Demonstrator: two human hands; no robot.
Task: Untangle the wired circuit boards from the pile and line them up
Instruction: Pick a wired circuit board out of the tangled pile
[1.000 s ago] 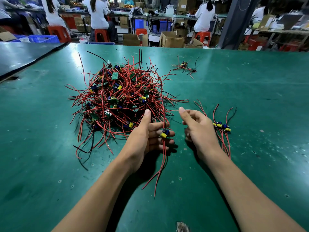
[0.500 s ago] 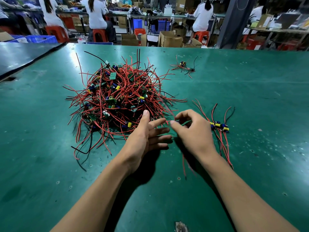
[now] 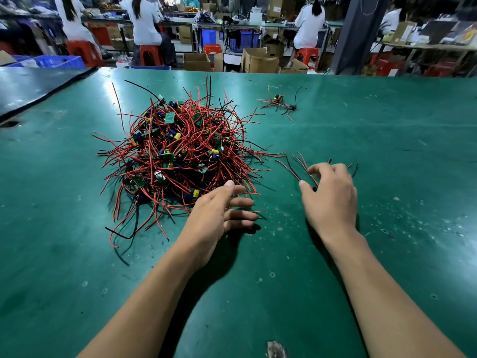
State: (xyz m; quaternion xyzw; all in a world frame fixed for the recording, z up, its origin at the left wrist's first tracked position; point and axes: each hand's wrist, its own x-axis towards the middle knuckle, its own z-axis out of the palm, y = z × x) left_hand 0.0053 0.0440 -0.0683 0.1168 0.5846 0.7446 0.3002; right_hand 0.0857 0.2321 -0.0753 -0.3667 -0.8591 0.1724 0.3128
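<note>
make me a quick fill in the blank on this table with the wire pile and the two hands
1. The pile lies on a ___ table.
2. Most wires in the pile are ___.
3. The hand nearest the pile, fingers spread, is the person's ___.
4. The right hand is over wires that lie to the ___ of the pile.

Missing words: green, red, left, right.

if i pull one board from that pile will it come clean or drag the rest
Probably drags neighbours: in the pile red wires cross and loop over each other. The wires look thin and curved, so likely floppy, snagging rather than sliding free. The boards look small, so probably light; the clump may shift on the table.
</note>
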